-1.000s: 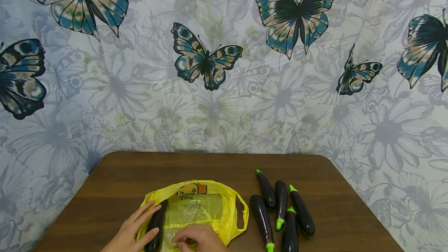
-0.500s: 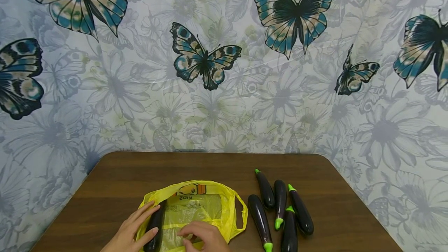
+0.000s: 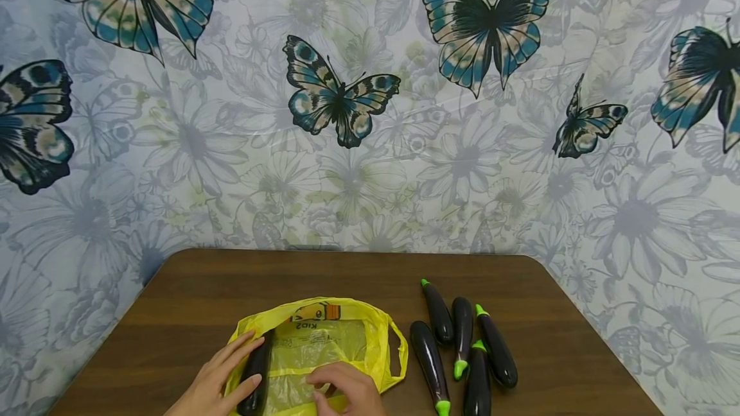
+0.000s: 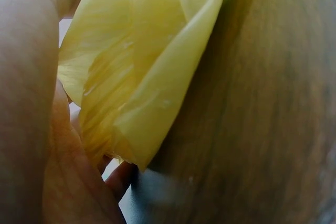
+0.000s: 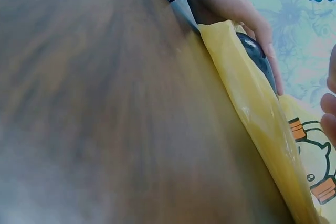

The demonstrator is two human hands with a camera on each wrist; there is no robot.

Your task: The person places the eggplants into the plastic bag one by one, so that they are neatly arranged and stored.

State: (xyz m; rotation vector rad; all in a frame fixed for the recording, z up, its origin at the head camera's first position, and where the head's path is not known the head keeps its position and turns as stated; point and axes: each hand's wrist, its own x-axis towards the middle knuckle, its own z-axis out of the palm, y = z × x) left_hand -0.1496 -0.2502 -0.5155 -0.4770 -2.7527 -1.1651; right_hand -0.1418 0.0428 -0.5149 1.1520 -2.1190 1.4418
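Left hand [image 3: 209,381]: head view; its fingers and thumb curve over the bagged eggplant [image 3: 256,371] and hold it.
Bagged eggplant: under those fingertips, inside the left part of the yellow bag's [image 3: 378,361] mouth; glossy and probably slick, firm, fairly light. Its thick middle looks the surest hold, thumb opposite fingers.
Yellow bag: spreads from the left hand across beneath the right; thin, limp plastic, likely to fold or cling, best taken by its rim.
Right hand [image 3: 352,390]: over the bag's near side, thumb and forefinger apart; nothing shows between them.
Loose eggplants [image 3: 498,348]: five clustered to the right of the right hand, with the bag handle [image 3: 399,377] lying in between.
Left wrist view: crumpled plastic beside the left palm hides the eggplant; the wooden table [image 4: 262,103] runs beyond.
Right wrist view: the eggplant's dark body shows above the bag's near wall, which stands in the way, left hand wrapped over it. Right fingertips barely enter the edge, apart from the bag.
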